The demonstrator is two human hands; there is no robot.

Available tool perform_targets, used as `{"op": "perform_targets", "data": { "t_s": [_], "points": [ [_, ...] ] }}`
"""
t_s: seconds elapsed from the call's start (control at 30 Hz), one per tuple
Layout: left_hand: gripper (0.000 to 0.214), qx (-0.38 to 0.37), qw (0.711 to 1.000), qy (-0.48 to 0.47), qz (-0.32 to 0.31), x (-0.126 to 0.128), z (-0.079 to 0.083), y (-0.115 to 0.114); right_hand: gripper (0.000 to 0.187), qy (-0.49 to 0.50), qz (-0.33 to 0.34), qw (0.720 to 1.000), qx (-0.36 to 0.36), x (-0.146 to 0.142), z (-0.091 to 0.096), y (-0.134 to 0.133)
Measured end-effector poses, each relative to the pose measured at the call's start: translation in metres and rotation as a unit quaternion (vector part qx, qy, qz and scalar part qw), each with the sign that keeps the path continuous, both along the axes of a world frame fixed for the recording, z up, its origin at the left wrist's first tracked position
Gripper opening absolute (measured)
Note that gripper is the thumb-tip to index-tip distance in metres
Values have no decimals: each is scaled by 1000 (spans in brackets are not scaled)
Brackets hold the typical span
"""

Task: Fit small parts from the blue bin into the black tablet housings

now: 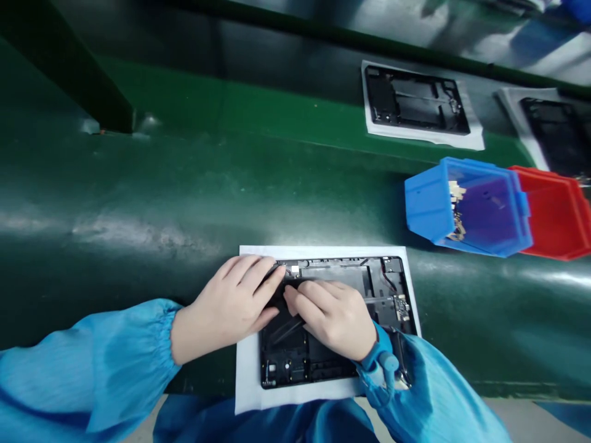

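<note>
An open black tablet housing [332,363] lies on a white sheet [249,394] in front of me, with a small circuit board [402,307] and thin cables at its right side. My left hand [235,301] rests over the housing's upper left edge, fingers stretched out and thumb apart. Over the middle of the housing, my right hand [330,314] is closed with its fingertips pinched together. A slim black piece [287,329] sticks out below those fingers toward the lower left; its exact kind is unclear. The right sleeve and wrist strap cover the housing's lower right corner.
A blue bin [427,206] with small metallic parts stands to the right, beside a red bin [554,215]. Farther back, another black housing [418,101] lies on a white sheet, and one more housing [556,132] is at the right edge. A dark post [111,104] rises at the left from the green bench [184,184].
</note>
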State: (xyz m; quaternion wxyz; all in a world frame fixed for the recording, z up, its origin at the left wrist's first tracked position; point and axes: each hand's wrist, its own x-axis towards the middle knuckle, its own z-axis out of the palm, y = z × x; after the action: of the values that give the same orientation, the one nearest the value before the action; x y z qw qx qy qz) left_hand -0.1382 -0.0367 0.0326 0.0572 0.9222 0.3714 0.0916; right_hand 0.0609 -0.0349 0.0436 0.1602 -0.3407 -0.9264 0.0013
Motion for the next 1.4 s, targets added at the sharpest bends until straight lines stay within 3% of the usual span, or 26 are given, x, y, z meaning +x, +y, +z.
{"op": "perform_targets", "data": {
  "t_s": [0.17, 0.33, 0.43, 0.67, 1.17, 1.4],
  "points": [
    [39, -7, 1000, 1, -21, -4, 3, 7, 15, 29, 16, 998, -50, 9, -2, 4],
    [38, 1, 1000, 9, -22, -4, 4, 10, 16, 70, -105, 981, -148, 17, -4, 8],
    [38, -1, 1000, 4, -28, -4, 4, 11, 10, 111, -126, 968, -188, 16, -3, 9],
    [36, 12, 1000, -8, -24, -6, 0, 9, 13, 256, -152, 938, -179, 17, 9, 10],
    [34, 30, 999, 11, -25, -2, 4, 11, 16, 282, -171, 922, -203, 18, 9, 9],
    [32, 15, 1000, -7, -22, -4, 2, 14, 16, 290, -134, 932, -173, 15, 6, 12]
  ]
}}
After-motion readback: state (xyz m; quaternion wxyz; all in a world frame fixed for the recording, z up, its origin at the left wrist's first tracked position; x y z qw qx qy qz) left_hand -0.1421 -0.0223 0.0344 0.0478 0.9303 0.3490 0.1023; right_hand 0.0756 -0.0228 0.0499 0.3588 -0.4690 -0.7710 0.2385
